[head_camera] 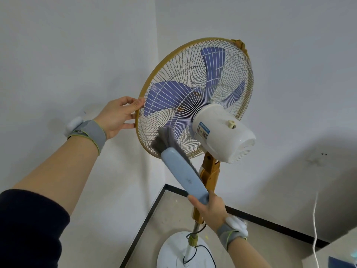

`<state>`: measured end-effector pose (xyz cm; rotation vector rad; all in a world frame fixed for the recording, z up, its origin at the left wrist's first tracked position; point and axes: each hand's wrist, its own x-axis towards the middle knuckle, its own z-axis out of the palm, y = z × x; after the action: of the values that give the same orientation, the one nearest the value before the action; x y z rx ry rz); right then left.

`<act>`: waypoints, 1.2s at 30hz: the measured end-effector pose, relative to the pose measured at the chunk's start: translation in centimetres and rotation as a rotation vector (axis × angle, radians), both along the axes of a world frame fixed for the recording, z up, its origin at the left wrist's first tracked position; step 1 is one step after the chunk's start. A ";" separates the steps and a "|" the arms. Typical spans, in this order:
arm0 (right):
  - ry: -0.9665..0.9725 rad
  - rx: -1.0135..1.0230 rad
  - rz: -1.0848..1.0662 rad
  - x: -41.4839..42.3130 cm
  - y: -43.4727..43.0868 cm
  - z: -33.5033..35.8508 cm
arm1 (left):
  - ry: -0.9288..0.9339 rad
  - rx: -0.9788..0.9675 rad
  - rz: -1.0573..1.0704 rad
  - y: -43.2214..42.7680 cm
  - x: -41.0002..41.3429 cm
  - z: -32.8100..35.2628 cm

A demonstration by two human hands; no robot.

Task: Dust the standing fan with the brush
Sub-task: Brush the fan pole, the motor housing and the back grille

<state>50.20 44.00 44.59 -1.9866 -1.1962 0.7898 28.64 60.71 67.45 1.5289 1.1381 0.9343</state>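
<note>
White walls [58, 45], beige floor [170, 219], fan [195, 97] in corner.

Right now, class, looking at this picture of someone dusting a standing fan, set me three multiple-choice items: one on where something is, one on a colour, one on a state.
1. Where do the grey bristles of the light-blue plastic brush touch?
A. the lower rear of the white wire fan guard
B. the round white base
C. the wall

2. What colour are the fan blades?
A. green
B. purple-blue
C. red

3. What is the left hand doing?
A. hanging free
B. pressing the knob
C. holding the tan rim of the guard

Key: 1 A, the bristles lie against the wires beside the white motor housing. 2 B, the purple-blue blades show through the wires. 3 C, its fingers close on the rim's edge, while the right hand keeps its grip on the brush handle.
</note>
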 end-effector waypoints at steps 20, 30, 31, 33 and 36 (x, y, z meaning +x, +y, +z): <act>0.292 0.013 -0.354 -3.7 7.3 -0.3 | 0.116 0.101 -0.015 0.4 0.5 -0.2; 0.205 0.121 -0.213 -6.1 10.3 2.1 | 0.104 0.128 -0.025 0.8 0.5 -0.2; 0.187 0.057 -0.176 -6.1 9.9 1.3 | 0.097 0.124 -0.029 0.8 0.4 -0.3; 0.156 -0.016 -0.121 -5.9 8.5 -0.5 | 0.098 0.113 -0.025 0.8 0.2 -0.5; 0.112 -0.079 -0.035 -5.1 6.0 -2.5 | 0.116 0.115 -0.006 0.8 0.1 -0.6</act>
<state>45.07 50.00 42.12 -1.9928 -1.0772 0.9306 28.75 61.50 66.82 1.6970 1.1784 0.9309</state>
